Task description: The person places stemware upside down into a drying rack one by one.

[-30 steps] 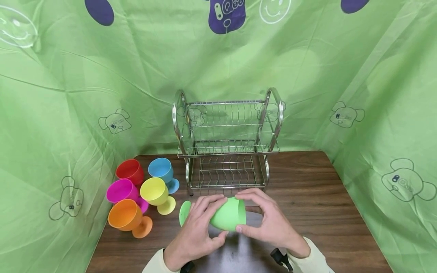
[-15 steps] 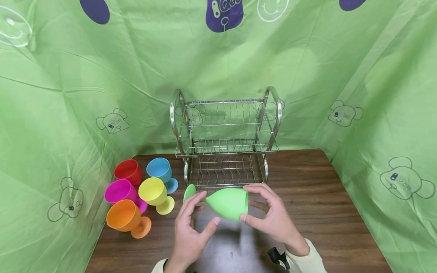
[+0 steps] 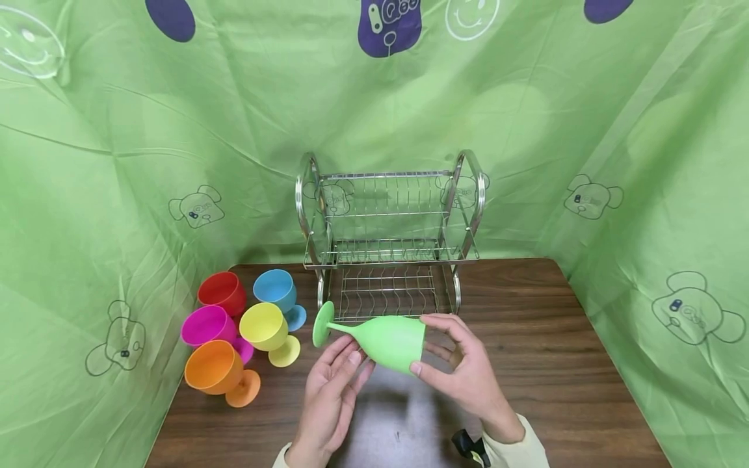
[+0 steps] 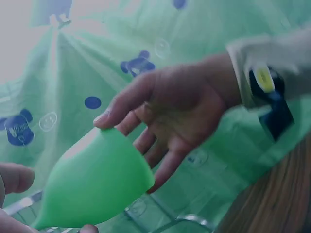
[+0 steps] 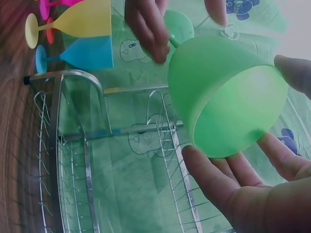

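Note:
A light green plastic goblet (image 3: 391,342) lies sideways in the air above the table, its foot toward the left and its mouth toward the right. My right hand (image 3: 471,374) grips it at the rim, the thumb on the near side and fingers on the far side. Below the stem and the base of the bowl is my left hand (image 3: 332,396), fingers extended, fingertips right at the goblet. Its thumb stands apart from the bowl in the left wrist view. The right wrist view looks into the hollow bowl (image 5: 238,114).
Upright goblets crowd the table's left side: red (image 3: 222,294), blue (image 3: 275,291), magenta (image 3: 208,326), yellow (image 3: 263,327) and orange (image 3: 214,368). A two-tier metal dish rack (image 3: 391,263) stands at the back of the wooden table (image 3: 526,325). Green printed cloth (image 3: 526,130) surrounds it.
My left hand has let go of the bowl and moved down beneath the stem. The goblet has risen slightly away from me in my right hand, and its stem and foot now show.

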The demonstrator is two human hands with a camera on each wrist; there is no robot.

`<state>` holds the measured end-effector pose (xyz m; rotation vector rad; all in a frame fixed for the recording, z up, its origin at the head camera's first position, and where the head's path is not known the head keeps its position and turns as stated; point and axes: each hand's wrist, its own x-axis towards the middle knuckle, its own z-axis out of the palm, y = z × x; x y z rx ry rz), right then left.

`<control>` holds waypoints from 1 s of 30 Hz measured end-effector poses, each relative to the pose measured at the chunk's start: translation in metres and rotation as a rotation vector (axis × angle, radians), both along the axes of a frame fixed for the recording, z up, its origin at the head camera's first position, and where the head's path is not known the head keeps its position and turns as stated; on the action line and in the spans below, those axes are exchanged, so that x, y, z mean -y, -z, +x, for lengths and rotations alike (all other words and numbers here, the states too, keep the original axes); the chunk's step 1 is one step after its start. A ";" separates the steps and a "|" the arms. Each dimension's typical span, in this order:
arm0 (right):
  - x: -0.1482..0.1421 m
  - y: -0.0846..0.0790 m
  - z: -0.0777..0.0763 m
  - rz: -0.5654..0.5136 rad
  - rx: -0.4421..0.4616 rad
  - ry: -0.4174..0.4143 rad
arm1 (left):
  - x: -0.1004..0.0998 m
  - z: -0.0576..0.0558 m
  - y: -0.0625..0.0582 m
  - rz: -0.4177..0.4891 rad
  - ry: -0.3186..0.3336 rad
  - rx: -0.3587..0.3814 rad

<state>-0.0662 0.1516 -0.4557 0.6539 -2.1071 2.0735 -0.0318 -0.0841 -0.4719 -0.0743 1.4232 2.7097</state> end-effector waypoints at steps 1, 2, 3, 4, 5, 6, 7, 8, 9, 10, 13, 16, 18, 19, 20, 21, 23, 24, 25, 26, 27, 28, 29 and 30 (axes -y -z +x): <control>0.001 0.001 0.001 -0.006 0.000 -0.003 | 0.000 -0.002 0.002 0.032 0.022 0.001; 0.002 0.001 0.001 -0.010 -0.002 -0.006 | -0.001 -0.003 0.003 0.062 0.041 -0.003; 0.002 0.002 0.002 -0.017 -0.001 -0.011 | -0.002 -0.005 0.004 0.084 0.059 -0.008; 0.003 0.003 0.003 -0.023 -0.004 -0.014 | -0.002 -0.005 0.005 0.098 0.075 -0.010; 0.004 0.004 0.003 -0.028 -0.006 -0.019 | -0.003 -0.006 0.006 0.107 0.087 -0.011; 0.004 0.004 0.004 -0.032 -0.008 -0.027 | -0.004 -0.007 0.007 0.116 0.098 -0.010; 0.005 0.005 0.004 -0.037 -0.010 -0.034 | -0.005 -0.007 0.007 0.125 0.105 -0.007; 0.005 0.006 0.004 -0.041 -0.010 -0.038 | -0.005 -0.007 0.007 0.131 0.112 -0.003; 0.006 0.006 0.005 -0.044 -0.011 -0.042 | -0.006 -0.007 0.007 0.136 0.117 0.000; 0.006 0.006 0.005 -0.046 -0.011 -0.044 | -0.006 -0.007 0.007 0.138 0.120 0.002; 0.006 0.007 0.005 -0.049 -0.008 -0.042 | -0.007 -0.008 0.006 0.146 0.117 0.011; 0.006 0.008 0.004 -0.051 -0.013 -0.045 | -0.007 -0.009 0.005 0.141 0.108 0.015; 0.007 0.008 0.004 -0.053 -0.015 -0.051 | -0.007 -0.009 0.005 0.138 0.102 0.019; 0.007 0.008 0.004 -0.054 -0.015 -0.054 | -0.007 -0.009 0.006 0.137 0.100 0.020; 0.007 0.009 0.003 -0.055 -0.017 -0.057 | -0.007 -0.010 0.006 0.135 0.100 0.020; 0.006 0.009 0.003 -0.055 -0.020 -0.059 | -0.007 -0.010 0.006 0.134 0.100 0.020; 0.006 0.010 0.001 -0.049 -0.026 -0.063 | -0.007 -0.012 0.006 0.131 0.099 0.019; 0.005 0.010 0.001 -0.044 -0.026 -0.063 | -0.007 -0.013 0.006 0.127 0.098 0.020; 0.005 0.010 -0.001 -0.039 -0.025 -0.066 | -0.007 -0.014 0.006 0.125 0.098 0.021; 0.004 0.010 -0.002 -0.034 -0.026 -0.067 | -0.007 -0.015 0.007 0.120 0.098 0.021; 0.003 0.010 -0.003 -0.030 -0.023 -0.068 | -0.007 -0.016 0.007 0.115 0.094 0.023; 0.001 0.010 -0.004 -0.026 -0.023 -0.068 | -0.007 -0.017 0.008 0.109 0.090 0.026; 0.000 0.010 -0.006 -0.019 -0.024 -0.064 | -0.007 -0.019 0.009 0.101 0.083 0.028; -0.002 0.011 -0.007 -0.013 -0.025 -0.058 | -0.007 -0.021 0.011 0.090 0.075 0.028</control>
